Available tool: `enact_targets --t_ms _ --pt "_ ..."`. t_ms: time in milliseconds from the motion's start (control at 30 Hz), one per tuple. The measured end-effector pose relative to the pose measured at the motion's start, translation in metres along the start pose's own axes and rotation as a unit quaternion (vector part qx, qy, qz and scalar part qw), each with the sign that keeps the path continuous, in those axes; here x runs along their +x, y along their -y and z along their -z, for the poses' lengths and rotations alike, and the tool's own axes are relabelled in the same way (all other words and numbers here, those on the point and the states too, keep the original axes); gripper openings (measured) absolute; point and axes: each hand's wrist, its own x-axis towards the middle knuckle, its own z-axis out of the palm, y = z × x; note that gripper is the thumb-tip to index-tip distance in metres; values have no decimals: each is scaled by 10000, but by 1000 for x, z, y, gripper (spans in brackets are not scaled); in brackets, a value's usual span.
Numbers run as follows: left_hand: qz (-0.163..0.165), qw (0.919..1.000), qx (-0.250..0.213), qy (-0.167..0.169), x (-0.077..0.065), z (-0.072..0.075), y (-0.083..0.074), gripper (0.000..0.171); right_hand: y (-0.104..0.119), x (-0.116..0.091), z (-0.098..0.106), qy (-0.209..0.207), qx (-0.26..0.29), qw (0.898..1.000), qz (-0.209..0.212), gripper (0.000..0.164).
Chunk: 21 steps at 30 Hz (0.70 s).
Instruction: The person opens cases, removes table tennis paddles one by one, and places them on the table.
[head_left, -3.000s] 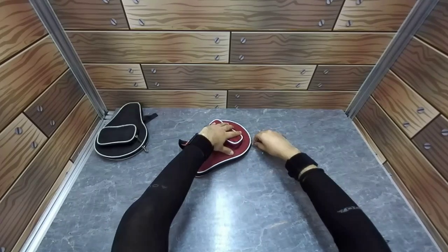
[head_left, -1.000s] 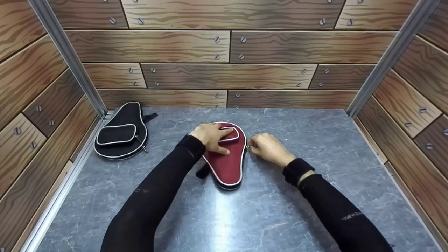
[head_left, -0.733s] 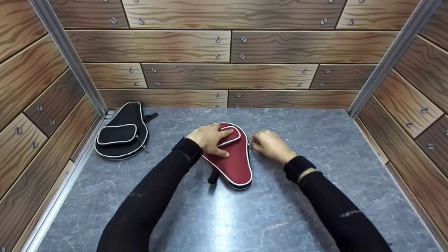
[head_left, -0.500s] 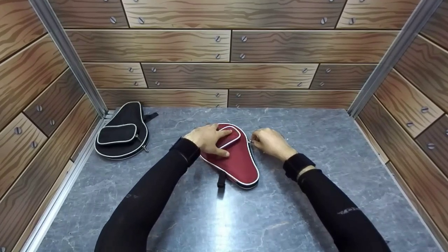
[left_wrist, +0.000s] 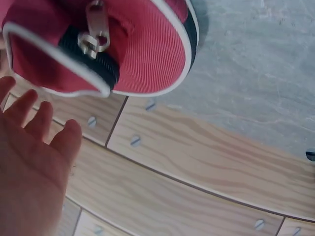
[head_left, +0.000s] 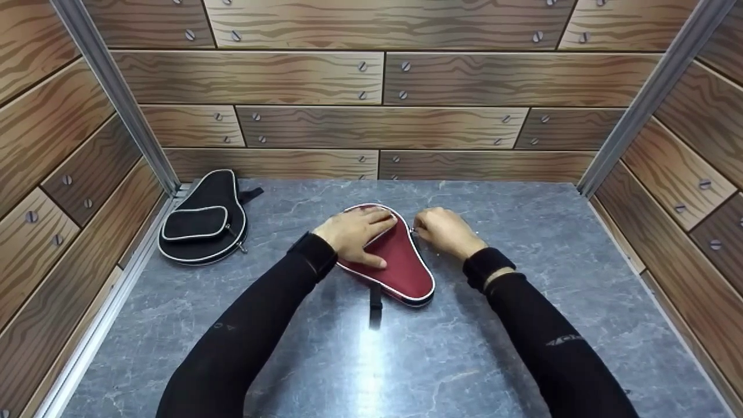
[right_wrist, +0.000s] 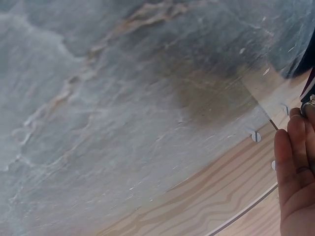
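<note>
A red table tennis paddle case (head_left: 406, 264) with white piping lies flat, its narrow handle end towards the front right. Over its pocket my left hand (head_left: 357, 232) rests, fingers spread, thumb on the red cloth. The left wrist view shows the pocket's metal zipper pull (left_wrist: 98, 24) close to that hand's fingers. At the case's right edge, my right hand (head_left: 446, 232), fingers curled, pinches the main zipper pull (head_left: 413, 230). A bit of that metal appears beside the right hand (right_wrist: 298, 172) in the right wrist view. A black strap (head_left: 375, 299) sticks out from the case's near side.
A black paddle case (head_left: 203, 217) with white piping and a pocket lies at the back left of the grey marbled table (head_left: 493, 371). Wood-patterned walls (head_left: 371, 128) with metal corner posts enclose the back and both sides.
The red case has turned on the table, its handle end swinging from the front left round to the front right. The right hand has stayed at its edge, the left on top.
</note>
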Motion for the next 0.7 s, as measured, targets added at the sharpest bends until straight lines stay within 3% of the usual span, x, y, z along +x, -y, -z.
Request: enact_targets --t_ms 267,700 --pt "-37 9999 5 109 0 -11 -7 110 1 0 0 98 5 9999 -19 5" --pt "235 9996 -165 71 7 -18 -3 112 2 -8 -3 39 -34 9999 105 5"
